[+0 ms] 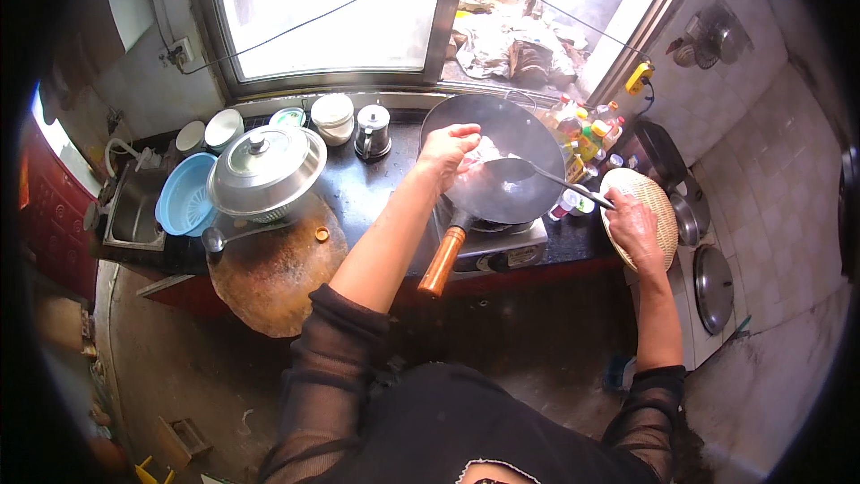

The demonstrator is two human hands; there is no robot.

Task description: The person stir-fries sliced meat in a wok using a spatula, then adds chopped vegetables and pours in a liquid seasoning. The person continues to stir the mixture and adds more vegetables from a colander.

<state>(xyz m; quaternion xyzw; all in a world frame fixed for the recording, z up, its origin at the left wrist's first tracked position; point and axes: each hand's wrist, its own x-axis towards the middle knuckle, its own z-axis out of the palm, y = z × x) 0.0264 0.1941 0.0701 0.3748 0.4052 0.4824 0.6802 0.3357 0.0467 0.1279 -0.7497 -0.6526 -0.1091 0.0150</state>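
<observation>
My left hand (447, 156) is over the dark wok (524, 205), its fingers stretched towards pale pinkish food (485, 150). Whether the fingers pinch anything is hidden. In my right hand (631, 225) is the dark handle of a long metal cooking utensil (568, 183), which reaches into the wok. The utensil's head is hard to make out, so I cannot tell a ladle from a spatula. Haze, like steam or smoke, hangs over the wok. Its wooden handle (443, 262) points towards me, and beneath it is a gas stove (531, 249).
Beyond the wok's right side stand several sauce bottles (591, 128). A woven bamboo tray (662, 215) leans behind my right hand. To the left, a round chopping board (269, 289) carries a ladle (215, 239), near a lidded metal pot (269, 168), a blue basin (185, 198) and a sink (138, 208).
</observation>
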